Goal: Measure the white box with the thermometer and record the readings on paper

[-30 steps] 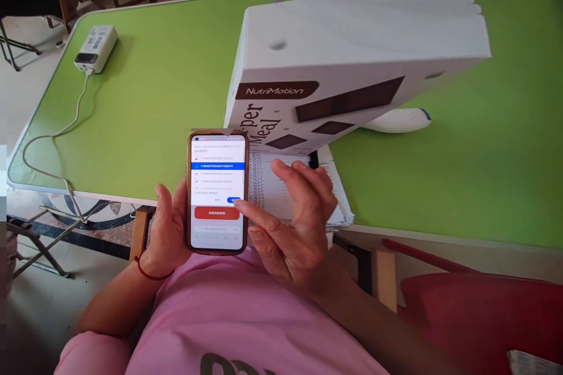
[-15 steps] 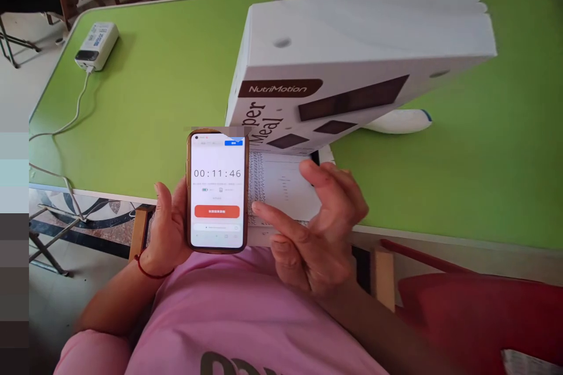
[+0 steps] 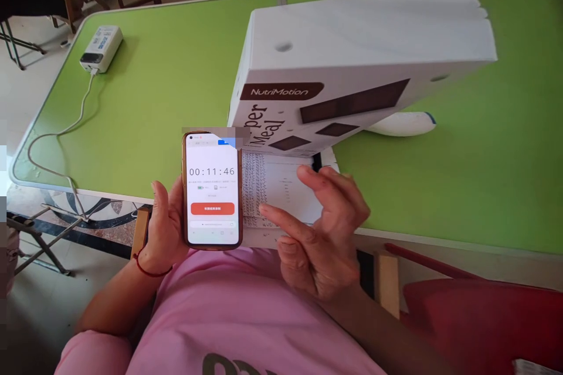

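A smartphone (image 3: 212, 190) in a brown case stands upright in my left hand (image 3: 165, 225), its lit screen reading 00:11:46 above a red button. The thumb shows at the phone's left side; the other fingers are mostly hidden behind it. To the right of the phone, my right hand (image 3: 323, 228) hovers with the index finger stretched toward the screen and the other fingers partly bent. It is apart from the phone and holds nothing. Below and behind both lie printed sheets of paper (image 3: 285, 187) at the table's near edge.
A large white box (image 3: 369, 35) marked NutriMotion stands on the green table (image 3: 475, 176). Behind it lies a white rounded object (image 3: 407, 123). A white power bank (image 3: 102, 48) with a cable (image 3: 81, 111) is at the left. A red chair (image 3: 484, 316) is at the right.
The phone has shifted slightly left and my right hand slightly right, so the gap between index fingertip and phone has widened. The screen still reads the same. The view has moved a little.
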Demonstrator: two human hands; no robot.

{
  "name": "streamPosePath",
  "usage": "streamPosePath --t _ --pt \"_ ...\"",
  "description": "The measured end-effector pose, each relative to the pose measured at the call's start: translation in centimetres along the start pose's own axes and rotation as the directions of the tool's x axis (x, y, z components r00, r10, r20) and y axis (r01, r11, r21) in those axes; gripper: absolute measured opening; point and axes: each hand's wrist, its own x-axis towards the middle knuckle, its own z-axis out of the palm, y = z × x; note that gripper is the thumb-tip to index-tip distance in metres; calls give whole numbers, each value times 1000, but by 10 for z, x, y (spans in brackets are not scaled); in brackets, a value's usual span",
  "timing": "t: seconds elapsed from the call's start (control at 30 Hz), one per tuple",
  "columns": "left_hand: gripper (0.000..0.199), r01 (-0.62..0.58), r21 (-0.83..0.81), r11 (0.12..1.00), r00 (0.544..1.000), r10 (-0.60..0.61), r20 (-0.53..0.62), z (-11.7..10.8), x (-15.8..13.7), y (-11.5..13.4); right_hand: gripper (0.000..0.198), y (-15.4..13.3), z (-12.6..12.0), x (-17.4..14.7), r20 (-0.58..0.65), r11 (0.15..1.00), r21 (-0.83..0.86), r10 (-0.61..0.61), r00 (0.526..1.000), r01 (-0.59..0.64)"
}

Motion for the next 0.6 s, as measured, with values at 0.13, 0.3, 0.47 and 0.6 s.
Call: streamPosePath --t 0.13,0.3,0.47,0.6 --pt "73 -9 8 1000 1000 9 3 -2 1 -1 36 -1 -1 0 11 1000 1 5 1000 -5" --pt "74 -35 8 999 999 35 12 1 4 3 35 0 -3 -1 31 1000 -3 2 1000 -2" --pt "75 -77 44 996 992 81 -93 -1 14 30 31 2 -5 -2 77 1000 -1 -13 997 13" --pt "75 -101 148 984 981 123 -147 -5 29 66 31 4 -3 -5 49 1000 11 1 999 -2"
